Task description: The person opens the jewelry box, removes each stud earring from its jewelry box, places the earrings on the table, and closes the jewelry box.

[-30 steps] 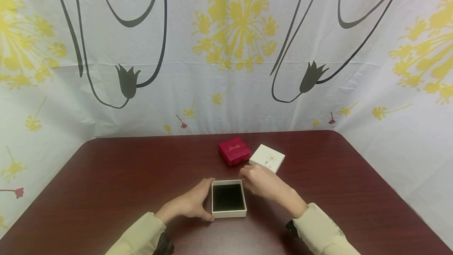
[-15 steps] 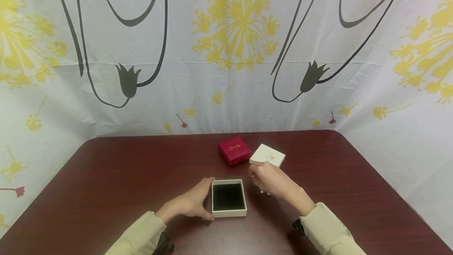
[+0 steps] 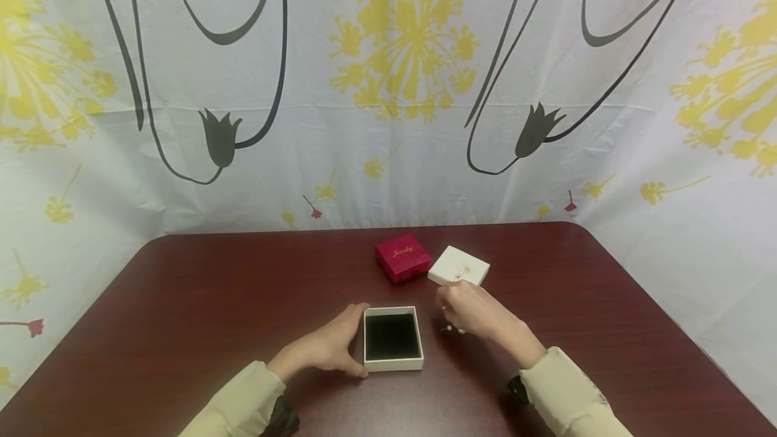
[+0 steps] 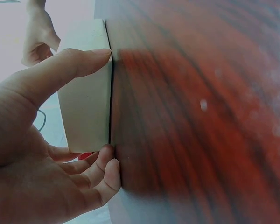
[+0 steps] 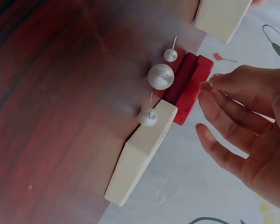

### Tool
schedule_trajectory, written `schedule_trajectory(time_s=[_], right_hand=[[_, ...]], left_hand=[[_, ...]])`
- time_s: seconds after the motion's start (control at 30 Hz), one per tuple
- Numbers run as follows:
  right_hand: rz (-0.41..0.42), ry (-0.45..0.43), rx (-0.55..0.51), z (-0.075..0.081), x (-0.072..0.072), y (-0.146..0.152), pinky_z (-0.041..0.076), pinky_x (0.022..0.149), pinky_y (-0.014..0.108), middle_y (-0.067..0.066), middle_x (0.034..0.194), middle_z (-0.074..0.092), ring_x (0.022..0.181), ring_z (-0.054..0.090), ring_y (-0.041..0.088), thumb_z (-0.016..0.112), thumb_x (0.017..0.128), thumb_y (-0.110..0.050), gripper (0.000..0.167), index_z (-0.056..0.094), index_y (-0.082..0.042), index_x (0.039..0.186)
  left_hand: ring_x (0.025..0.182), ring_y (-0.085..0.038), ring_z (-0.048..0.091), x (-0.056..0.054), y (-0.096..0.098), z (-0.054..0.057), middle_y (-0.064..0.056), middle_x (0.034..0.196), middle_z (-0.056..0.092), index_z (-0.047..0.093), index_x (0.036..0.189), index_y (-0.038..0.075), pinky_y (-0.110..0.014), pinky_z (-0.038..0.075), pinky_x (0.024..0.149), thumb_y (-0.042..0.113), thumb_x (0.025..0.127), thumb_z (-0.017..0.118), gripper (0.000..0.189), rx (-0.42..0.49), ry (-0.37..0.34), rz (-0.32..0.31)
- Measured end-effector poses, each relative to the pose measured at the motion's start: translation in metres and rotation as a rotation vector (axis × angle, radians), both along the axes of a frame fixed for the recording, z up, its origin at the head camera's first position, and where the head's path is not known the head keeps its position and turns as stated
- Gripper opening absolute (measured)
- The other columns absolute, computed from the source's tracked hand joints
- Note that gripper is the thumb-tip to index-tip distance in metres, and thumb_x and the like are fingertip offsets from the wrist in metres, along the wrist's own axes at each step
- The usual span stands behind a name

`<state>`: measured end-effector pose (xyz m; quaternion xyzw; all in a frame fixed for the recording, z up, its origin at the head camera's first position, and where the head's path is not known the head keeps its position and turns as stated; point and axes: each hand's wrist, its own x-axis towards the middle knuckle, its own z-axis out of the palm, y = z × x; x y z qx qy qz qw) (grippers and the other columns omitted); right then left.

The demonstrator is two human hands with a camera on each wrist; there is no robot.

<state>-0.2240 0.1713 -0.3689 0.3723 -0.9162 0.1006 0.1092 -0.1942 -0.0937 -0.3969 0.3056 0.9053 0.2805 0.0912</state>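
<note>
My left hand [image 3: 330,344] grips a white jewelry box [image 3: 394,365] on the table, thumb at its near edge and fingers round the far corner. The box has no lid on and a black pad [image 3: 391,337] inside. In the left wrist view the thumb lies along the box wall [image 4: 86,112]. My right hand [image 3: 476,309] hovers to the right of the box. In the right wrist view its thumb and forefinger pinch a tiny thing with a thin pin [image 5: 216,73], mostly hidden. Below lie pearl earrings [image 5: 161,76], with thin posts showing beside the smaller pearls.
A red jewelry box [image 3: 403,258] with gold lettering sits at the back of the dark wooden table [image 3: 255,288]. Beside it lies a white lid [image 3: 459,266] with a printed flower. A patterned curtain [image 3: 273,174] hangs behind the table.
My right hand has moved away from the white box to the right, over to the earrings, which now show below it. My left hand stays on the box.
</note>
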Motion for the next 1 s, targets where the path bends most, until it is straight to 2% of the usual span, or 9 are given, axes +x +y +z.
schedule_trajectory(time_s=[0.23, 0.5, 0.63, 0.83, 1.0], right_hand=[[-0.034, -0.095, 0.010, -0.003, 0.001, 0.006, 0.036, 0.043, 0.015, -0.008, 0.052, 0.046, 0.041, 0.041, -0.005, 0.059, 0.069, 0.003, 0.014, 0.054, -0.010, 0.065], [-0.056, -0.086, 0.026, -0.005, 0.000, 0.012, 0.037, 0.047, 0.019, -0.011, 0.053, 0.045, 0.050, 0.041, 0.001, 0.060, 0.064, 0.004, 0.016, 0.055, -0.011, 0.063], [-0.083, -0.089, 0.043, -0.004, 0.001, 0.014, 0.037, 0.046, 0.021, -0.009, 0.055, 0.046, 0.051, 0.041, 0.004, 0.061, 0.064, 0.004, 0.017, 0.054, -0.011, 0.060], [-0.130, -0.085, 0.073, -0.003, 0.002, 0.018, 0.031, 0.043, 0.022, -0.008, 0.051, 0.038, 0.048, 0.034, 0.007, 0.059, 0.067, 0.005, 0.026, 0.046, -0.014, 0.054], [-0.155, -0.103, 0.082, -0.005, 0.003, 0.020, 0.032, 0.043, 0.023, -0.006, 0.054, 0.042, 0.050, 0.037, 0.009, 0.059, 0.066, 0.006, 0.023, 0.050, -0.012, 0.056]], left_hand=[[0.118, -0.030, 0.037, 0.000, 0.000, 0.000, -0.020, 0.123, 0.038, 0.025, 0.129, -0.009, -0.045, 0.032, 0.098, 0.019, 0.057, 0.081, 0.095, -0.003, 0.007, -0.002], [0.120, -0.033, 0.035, 0.000, 0.002, 0.000, -0.023, 0.125, 0.037, 0.025, 0.128, -0.011, -0.046, 0.029, 0.100, 0.017, 0.056, 0.082, 0.097, 0.008, 0.013, -0.010], [0.119, -0.032, 0.035, 0.000, 0.002, 0.000, -0.022, 0.124, 0.037, 0.025, 0.128, -0.011, -0.045, 0.030, 0.099, 0.018, 0.055, 0.082, 0.097, 0.009, 0.015, -0.013], [0.121, -0.033, 0.034, 0.000, 0.001, 0.001, -0.023, 0.125, 0.037, 0.025, 0.129, -0.011, -0.046, 0.029, 0.100, 0.018, 0.056, 0.082, 0.097, 0.005, 0.015, -0.014], [0.120, -0.032, 0.035, 0.001, 0.001, 0.002, -0.023, 0.124, 0.037, 0.025, 0.128, -0.011, -0.046, 0.030, 0.099, 0.018, 0.056, 0.082, 0.097, 0.005, 0.013, -0.015]])
